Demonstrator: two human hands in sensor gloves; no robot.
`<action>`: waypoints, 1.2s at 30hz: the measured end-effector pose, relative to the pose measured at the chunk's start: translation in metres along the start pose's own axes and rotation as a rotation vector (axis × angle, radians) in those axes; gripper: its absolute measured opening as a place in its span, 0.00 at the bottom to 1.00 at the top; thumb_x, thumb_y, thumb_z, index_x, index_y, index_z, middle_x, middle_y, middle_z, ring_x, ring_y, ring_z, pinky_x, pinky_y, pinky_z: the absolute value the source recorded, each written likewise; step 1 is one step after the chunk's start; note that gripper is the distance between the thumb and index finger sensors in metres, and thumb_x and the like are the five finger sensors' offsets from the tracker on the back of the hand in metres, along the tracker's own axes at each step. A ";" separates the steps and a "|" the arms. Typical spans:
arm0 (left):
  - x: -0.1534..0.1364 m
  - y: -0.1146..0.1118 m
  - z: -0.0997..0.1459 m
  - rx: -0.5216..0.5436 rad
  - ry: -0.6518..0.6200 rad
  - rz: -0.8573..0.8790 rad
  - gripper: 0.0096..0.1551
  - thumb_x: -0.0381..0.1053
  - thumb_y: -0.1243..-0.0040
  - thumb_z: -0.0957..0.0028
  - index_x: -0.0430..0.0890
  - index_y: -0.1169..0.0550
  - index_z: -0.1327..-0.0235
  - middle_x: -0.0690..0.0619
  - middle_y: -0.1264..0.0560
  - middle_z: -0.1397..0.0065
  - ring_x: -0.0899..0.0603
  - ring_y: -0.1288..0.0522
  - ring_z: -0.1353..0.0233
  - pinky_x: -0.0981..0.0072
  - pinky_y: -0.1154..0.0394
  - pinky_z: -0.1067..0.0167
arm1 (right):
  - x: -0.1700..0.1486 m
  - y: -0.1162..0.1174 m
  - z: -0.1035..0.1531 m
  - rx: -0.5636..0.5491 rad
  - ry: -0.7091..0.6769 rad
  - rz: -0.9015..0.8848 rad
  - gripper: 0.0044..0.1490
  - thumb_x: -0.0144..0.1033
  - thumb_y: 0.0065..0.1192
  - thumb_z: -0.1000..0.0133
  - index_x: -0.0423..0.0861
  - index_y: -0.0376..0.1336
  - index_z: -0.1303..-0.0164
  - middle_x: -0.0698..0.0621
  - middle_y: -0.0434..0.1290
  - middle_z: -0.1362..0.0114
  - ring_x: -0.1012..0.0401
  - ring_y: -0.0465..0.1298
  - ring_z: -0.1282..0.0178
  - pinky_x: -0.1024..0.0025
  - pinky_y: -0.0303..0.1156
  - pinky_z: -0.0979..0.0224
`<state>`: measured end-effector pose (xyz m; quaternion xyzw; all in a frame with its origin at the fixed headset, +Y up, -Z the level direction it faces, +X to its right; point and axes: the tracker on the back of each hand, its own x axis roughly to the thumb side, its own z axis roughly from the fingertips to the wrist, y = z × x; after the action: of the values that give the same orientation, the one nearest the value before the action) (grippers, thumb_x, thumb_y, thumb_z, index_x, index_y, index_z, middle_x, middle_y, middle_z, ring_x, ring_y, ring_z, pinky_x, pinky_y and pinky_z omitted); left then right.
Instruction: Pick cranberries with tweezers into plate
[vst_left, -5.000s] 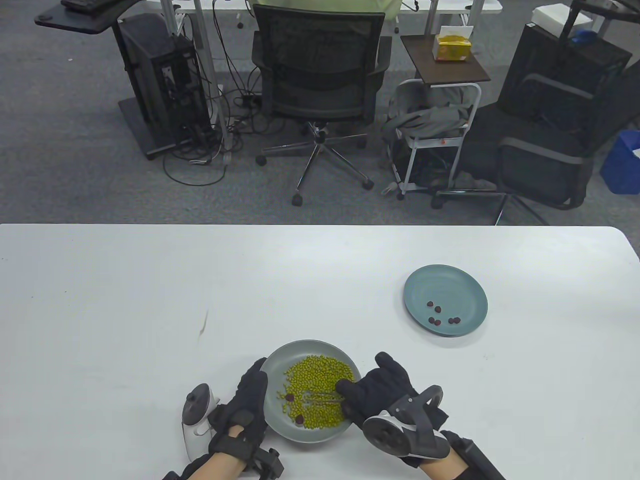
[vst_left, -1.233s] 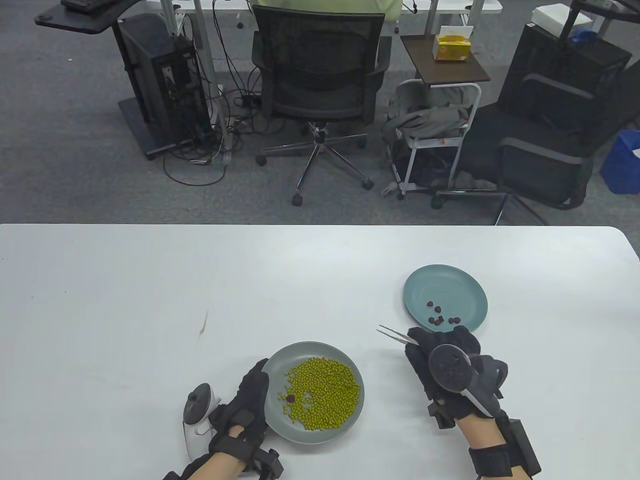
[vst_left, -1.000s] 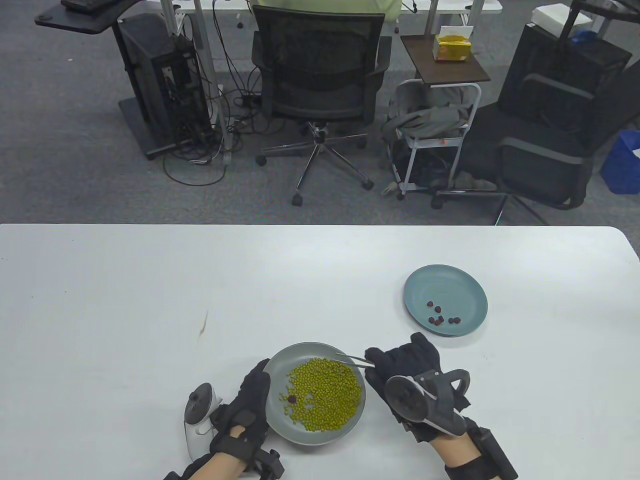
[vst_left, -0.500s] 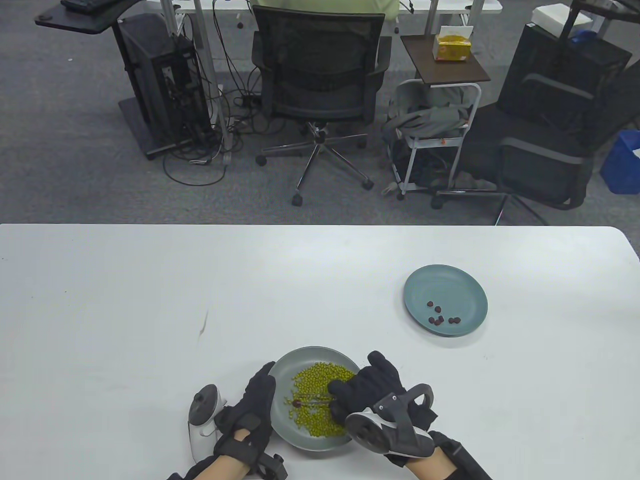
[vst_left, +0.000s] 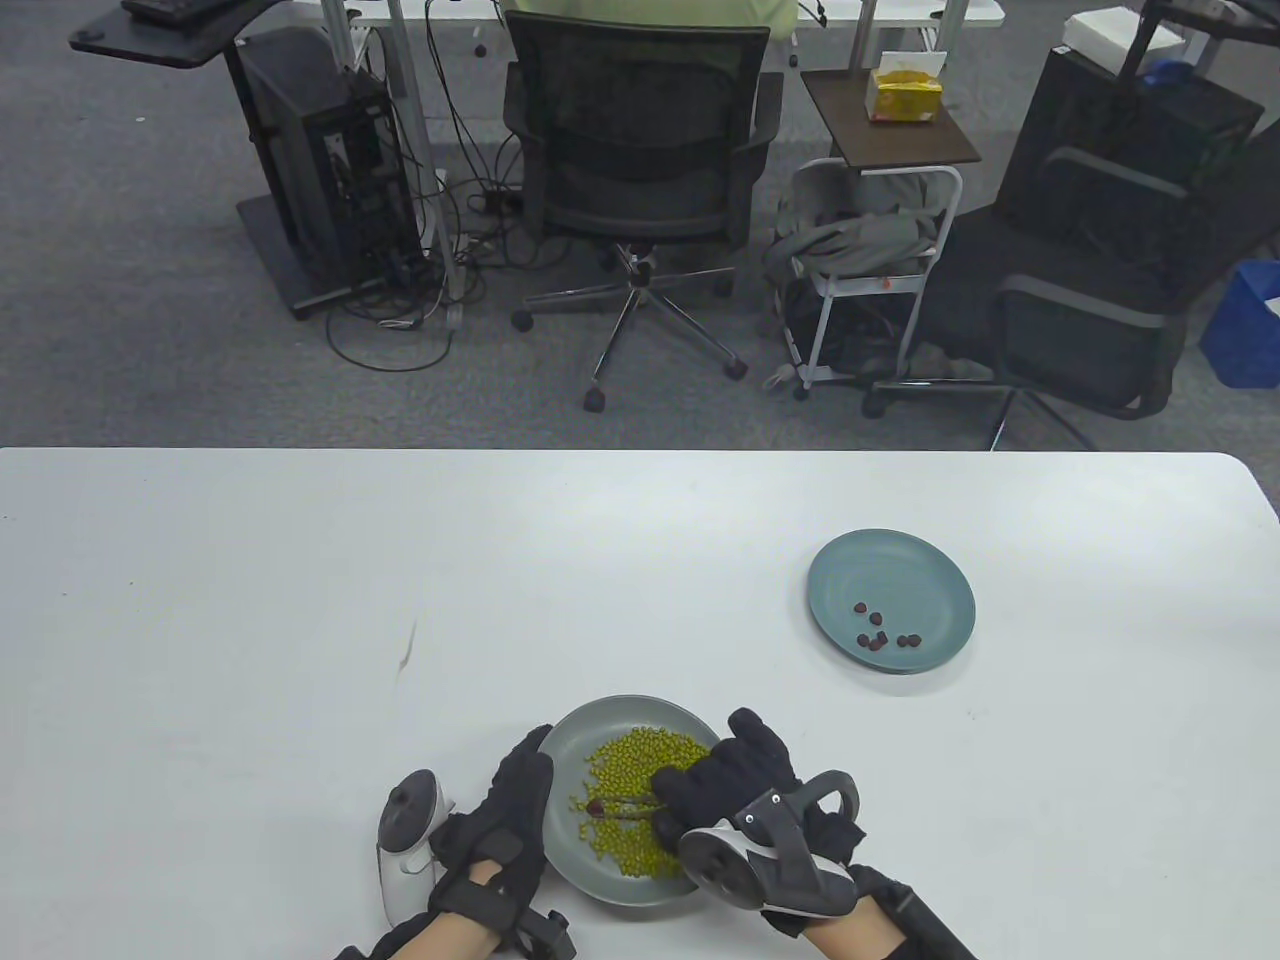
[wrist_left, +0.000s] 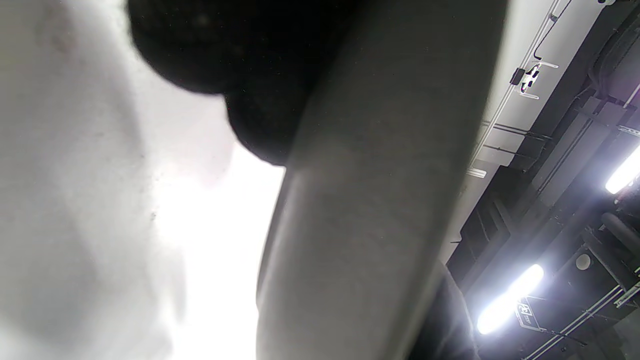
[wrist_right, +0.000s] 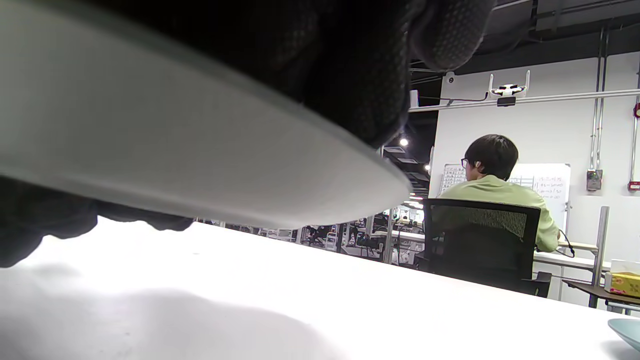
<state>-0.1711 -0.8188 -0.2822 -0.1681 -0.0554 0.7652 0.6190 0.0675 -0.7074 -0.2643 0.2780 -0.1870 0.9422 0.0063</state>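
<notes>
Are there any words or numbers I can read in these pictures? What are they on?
None can be read.
Whiteboard behind the seated man: handwritten rows, too small to read.
Yellow tissue box on the side table: print too blurred to read.
Grey plate, blue plate, left hand, right hand: no writing visible.

Open-plan office.
Grey carpet (vst_left: 150, 250), mesh swivel chair (vst_left: 640, 150), PC tower (vst_left: 330, 170) with loose cables under a desk, whiteboard (wrist_right: 545, 185), a person (wrist_right: 492, 172) seated at a desk, exposed ceiling ducts and tube lights (wrist_left: 507, 300).
</notes>
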 end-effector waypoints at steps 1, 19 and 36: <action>0.000 0.000 0.000 0.000 -0.001 -0.001 0.37 0.63 0.57 0.42 0.50 0.49 0.25 0.48 0.33 0.29 0.43 0.14 0.57 0.63 0.16 0.65 | 0.000 0.000 0.000 -0.002 -0.001 -0.001 0.31 0.62 0.57 0.58 0.59 0.73 0.51 0.66 0.78 0.61 0.63 0.78 0.48 0.51 0.56 0.20; 0.001 0.002 0.001 0.017 -0.003 0.001 0.36 0.62 0.57 0.42 0.49 0.50 0.26 0.48 0.34 0.29 0.44 0.14 0.57 0.63 0.16 0.65 | -0.019 -0.021 0.007 -0.094 0.052 0.005 0.29 0.58 0.58 0.57 0.58 0.74 0.53 0.66 0.78 0.62 0.64 0.78 0.49 0.52 0.56 0.20; 0.002 0.004 0.001 0.017 -0.012 0.015 0.36 0.62 0.57 0.42 0.49 0.50 0.26 0.48 0.34 0.29 0.43 0.14 0.57 0.62 0.16 0.65 | -0.190 -0.014 0.031 -0.085 0.600 0.035 0.28 0.58 0.59 0.57 0.57 0.74 0.52 0.65 0.78 0.61 0.64 0.78 0.49 0.52 0.56 0.20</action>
<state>-0.1758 -0.8177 -0.2827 -0.1585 -0.0512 0.7712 0.6144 0.2459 -0.6879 -0.3357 -0.0164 -0.2207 0.9736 0.0563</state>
